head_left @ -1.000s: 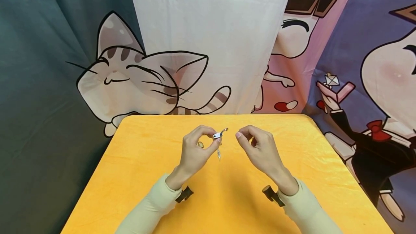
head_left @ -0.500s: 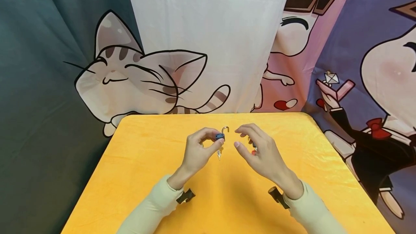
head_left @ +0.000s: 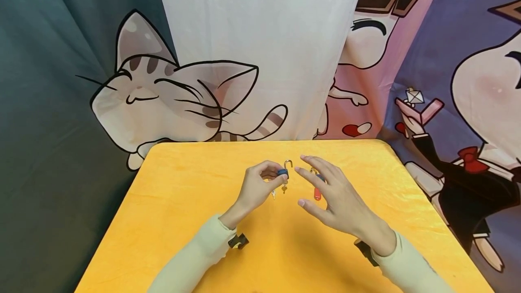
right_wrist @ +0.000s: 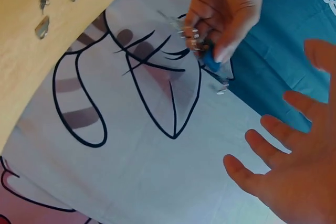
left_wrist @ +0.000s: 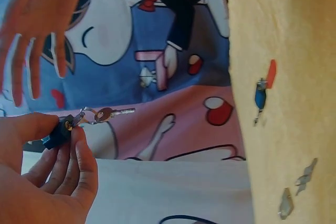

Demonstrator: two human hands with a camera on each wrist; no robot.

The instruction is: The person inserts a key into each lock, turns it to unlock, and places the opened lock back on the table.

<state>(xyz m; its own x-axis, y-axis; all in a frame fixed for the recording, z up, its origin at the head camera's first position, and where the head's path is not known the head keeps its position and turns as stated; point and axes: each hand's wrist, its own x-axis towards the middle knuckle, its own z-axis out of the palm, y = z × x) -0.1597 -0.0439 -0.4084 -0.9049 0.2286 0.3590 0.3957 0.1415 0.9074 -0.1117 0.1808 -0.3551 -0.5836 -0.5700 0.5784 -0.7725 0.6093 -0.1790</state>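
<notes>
My left hand (head_left: 255,188) pinches a small blue padlock (head_left: 282,173) between thumb and fingers, above the table. The padlock's shackle (head_left: 288,163) stands open and points up in the head view. From its underside hangs a ring with a key (left_wrist: 105,115), clear in the left wrist view. My right hand (head_left: 338,196) is just right of the padlock, fingers spread, touching nothing. Beyond it on the table lies a second blue padlock (left_wrist: 260,98) with a red tag (left_wrist: 271,73), partly hidden by that hand in the head view.
A yellow cloth covers the table (head_left: 183,184). Silver pieces, one a key (left_wrist: 307,177), another a flat piece (left_wrist: 285,204), lie on it. Behind the table hangs a printed curtain (head_left: 264,35) with cartoon figures.
My right hand has gone from curled fingers to spread ones, drawing slightly right and uncovering the red tag. My left hand has shifted right and turned the padlock, its shackle now upright.
</notes>
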